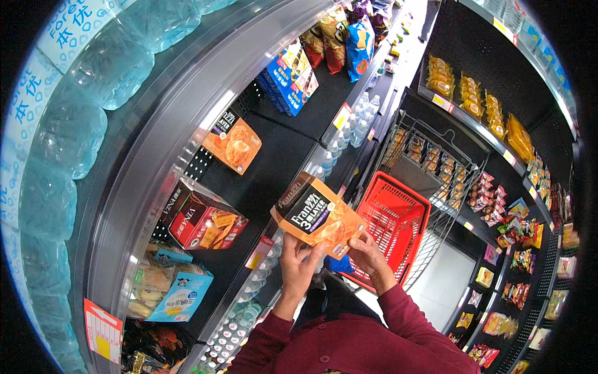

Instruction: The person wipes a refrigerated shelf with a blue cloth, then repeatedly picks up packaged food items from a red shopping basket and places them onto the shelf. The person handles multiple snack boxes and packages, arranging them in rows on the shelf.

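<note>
An orange snack box (pixel 319 215) with a black label and a food picture is held in front of my body, tilted, its printed face upward. My left hand (pixel 300 262) grips its lower left edge, with the thumb near the front and some fingers hidden behind. My right hand (pixel 370 254) is closed on the lower right corner. On the shelf (pixel 280 146) to the left stands a similar orange box (pixel 235 144). Nearer to me on that shelf are a red box (pixel 208 219) and a light blue snack package (pixel 177 293).
Just beyond my right hand, a red basket (pixel 408 246) sits in a metal shopping cart (pixel 461 206). Blue boxes (pixel 289 78) and chip bags (pixel 358 47) stand farther along the left shelf. Water bottles (pixel 361 124) line a lower level. Packaged snacks (pixel 492 115) fill shelves at right.
</note>
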Available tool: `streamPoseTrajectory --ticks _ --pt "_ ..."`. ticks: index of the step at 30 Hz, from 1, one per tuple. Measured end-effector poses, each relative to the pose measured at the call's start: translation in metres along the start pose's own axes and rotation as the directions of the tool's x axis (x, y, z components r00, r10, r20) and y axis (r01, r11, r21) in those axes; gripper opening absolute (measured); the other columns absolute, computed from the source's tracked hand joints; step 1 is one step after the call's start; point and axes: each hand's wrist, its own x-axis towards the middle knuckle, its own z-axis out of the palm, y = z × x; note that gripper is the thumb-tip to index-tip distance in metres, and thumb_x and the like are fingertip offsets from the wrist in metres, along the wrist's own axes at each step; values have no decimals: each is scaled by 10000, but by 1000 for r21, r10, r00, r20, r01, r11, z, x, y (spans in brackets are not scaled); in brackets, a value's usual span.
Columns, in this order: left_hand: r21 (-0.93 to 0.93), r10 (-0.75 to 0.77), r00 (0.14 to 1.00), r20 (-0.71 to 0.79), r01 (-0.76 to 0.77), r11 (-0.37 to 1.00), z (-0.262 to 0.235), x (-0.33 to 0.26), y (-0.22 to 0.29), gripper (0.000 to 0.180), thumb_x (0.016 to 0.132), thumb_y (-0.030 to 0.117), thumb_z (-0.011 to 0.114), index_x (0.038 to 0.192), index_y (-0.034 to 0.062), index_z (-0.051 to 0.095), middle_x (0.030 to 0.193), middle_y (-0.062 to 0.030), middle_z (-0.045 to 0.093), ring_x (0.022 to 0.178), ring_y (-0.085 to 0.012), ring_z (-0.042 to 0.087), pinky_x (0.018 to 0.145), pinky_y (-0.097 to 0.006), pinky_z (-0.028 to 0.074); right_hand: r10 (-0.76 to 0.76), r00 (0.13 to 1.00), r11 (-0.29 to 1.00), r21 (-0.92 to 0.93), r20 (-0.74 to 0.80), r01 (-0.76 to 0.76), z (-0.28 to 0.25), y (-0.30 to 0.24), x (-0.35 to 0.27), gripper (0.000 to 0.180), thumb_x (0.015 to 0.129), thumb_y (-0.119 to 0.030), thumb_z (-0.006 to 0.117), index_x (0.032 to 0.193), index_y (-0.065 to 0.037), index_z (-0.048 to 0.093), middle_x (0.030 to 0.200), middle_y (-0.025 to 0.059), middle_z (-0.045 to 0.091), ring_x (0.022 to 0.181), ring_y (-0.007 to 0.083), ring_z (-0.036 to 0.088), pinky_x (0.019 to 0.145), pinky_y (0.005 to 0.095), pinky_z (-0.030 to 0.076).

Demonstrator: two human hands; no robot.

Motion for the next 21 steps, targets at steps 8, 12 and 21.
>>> streamPoseTrajectory --ticks 8,12,21 --pt "10 -38 999 -4 38 999 -4 11 6 594 1005 82 721 1499 1 401 1421 -160 557 1319 -240 584 1097 -413 529 -6 998 999 -33 -61 4 12 -7 1 856 842 -187 886 1554 -34 436 1480 97 595 1360 251 580 1160 451 457" --pt "16 -36 999 12 36 999 -6 16 4 571 1012 89 717 1491 9 417 1416 -145 558 1313 -231 577 1100 -406 517 -32 997 998 -59 -71 28 16 -12 1 882 841 -183 889 1570 -37 413 1491 101 581 1372 251 570 1160 439 459" --pt "-64 -121 991 -61 117 991 -4 24 14 621 1012 105 725 1530 38 389 1444 -132 552 1332 -229 568 1111 -397 503 -109 992 981 -165 -56 99 22 -33 7 956 805 -186 916 1590 -36 393 1510 95 567 1391 236 549 1209 410 394"
